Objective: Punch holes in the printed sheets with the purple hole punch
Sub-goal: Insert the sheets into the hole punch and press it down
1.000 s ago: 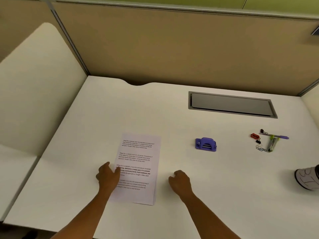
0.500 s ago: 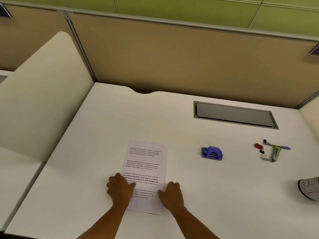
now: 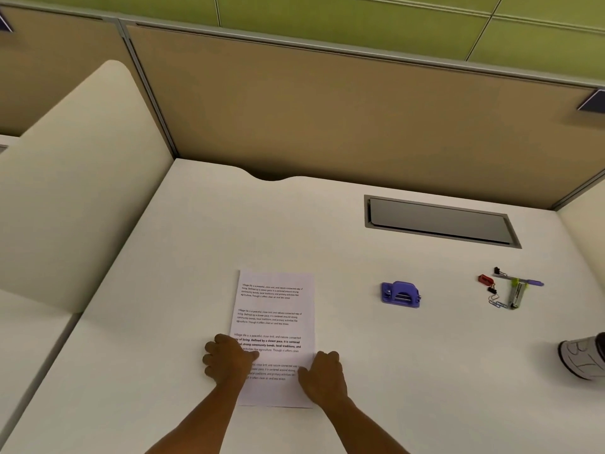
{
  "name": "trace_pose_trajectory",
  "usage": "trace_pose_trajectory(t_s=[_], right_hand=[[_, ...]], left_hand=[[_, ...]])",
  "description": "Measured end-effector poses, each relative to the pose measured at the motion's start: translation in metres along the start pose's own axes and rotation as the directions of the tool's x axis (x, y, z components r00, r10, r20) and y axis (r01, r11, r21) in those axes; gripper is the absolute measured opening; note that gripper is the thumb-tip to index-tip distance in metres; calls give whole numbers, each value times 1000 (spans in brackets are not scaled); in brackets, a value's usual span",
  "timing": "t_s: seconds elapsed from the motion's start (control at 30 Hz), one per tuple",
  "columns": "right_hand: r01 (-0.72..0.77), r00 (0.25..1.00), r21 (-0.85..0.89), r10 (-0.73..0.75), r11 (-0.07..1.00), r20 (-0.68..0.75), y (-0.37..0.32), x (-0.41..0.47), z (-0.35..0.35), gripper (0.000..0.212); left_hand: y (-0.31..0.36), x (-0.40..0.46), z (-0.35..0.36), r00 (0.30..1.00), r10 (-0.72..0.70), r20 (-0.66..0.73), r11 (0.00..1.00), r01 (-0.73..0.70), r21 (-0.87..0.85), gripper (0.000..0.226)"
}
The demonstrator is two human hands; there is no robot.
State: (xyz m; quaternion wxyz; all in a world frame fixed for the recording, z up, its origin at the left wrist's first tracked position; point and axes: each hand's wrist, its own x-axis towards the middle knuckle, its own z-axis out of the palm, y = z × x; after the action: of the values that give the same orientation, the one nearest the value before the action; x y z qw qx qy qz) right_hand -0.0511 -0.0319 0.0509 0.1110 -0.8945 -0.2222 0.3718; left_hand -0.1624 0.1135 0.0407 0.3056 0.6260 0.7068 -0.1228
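Head view: both hands (left (image 3: 227, 362), right (image 3: 322, 376)) flank the printed sheets (image 3: 275, 322).

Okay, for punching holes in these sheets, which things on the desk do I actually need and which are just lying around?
Needed:
- printed sheets, flat under both hands: left hand, right hand
- purple hole punch, right of the sheets, untouched

Lying about:
- binder clips and paper clips
- purple pen
- grey desk hatch
- white object at the right edge

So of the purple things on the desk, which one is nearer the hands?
The purple hole punch, sitting alone right of the printed sheets. The purple pen lies farther right, among the clips.
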Motion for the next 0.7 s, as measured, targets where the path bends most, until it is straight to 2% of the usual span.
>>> trace_pose_trajectory(t_s=[0.17, 0.3, 0.47, 0.57, 0.7], right_hand=[[-16, 1000, 41, 16, 999, -1, -1, 3, 2, 41], [-21, 1000, 76, 20, 997, 13, -2, 4, 2, 39], [-14, 1000, 75, 13, 997, 21, -1, 5, 3, 40], [-9, 1000, 83, 8, 997, 23, 0, 5, 3, 39], [14, 999, 56, -16, 998, 29, 5, 3, 3, 41]], left_hand=[[3, -2, -1, 1000, -5, 1, 1000, 5, -1, 92], [3, -6, -1, 998, 66, -16, 998, -66, 15, 88], [2, -10, -3, 994, 104, 27, 991, -101, -82, 88], [1, -9, -7, 990, 125, 64, 987, -118, -110, 78], [-4, -4, -11, 979, 178, 104, 978, -164, -125, 54]])
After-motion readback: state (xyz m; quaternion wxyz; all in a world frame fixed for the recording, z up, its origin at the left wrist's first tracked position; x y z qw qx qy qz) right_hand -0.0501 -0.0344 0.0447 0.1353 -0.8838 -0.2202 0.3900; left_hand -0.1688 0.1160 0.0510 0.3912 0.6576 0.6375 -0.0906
